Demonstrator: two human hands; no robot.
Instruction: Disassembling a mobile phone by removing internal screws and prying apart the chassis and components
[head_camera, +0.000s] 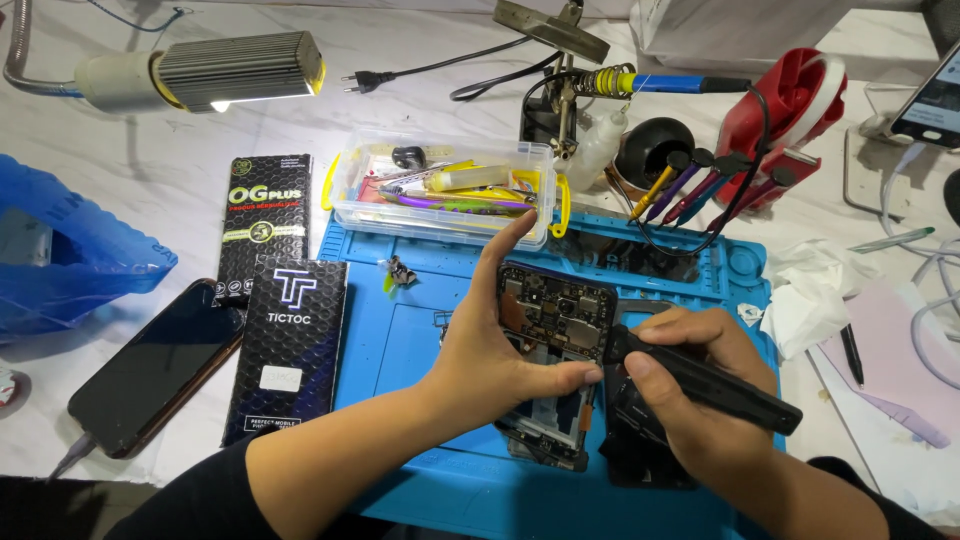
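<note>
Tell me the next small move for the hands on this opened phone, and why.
Probably seat the tip squarely before turning: the right hand holds the black driver slanted at the edge of the opened phone, which the left hand grips tilted above the blue mat.

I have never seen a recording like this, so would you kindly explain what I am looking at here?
This is a single view from a camera worn on a person's head, looking down at their own bare hands. The left hand grips an opened phone with its circuit boards exposed. The right hand holds a black pen-shaped tool against it. Below lies a blue work mat. Around it are a clear box of tools, two dark flat packages, another phone and a lamp.
</note>
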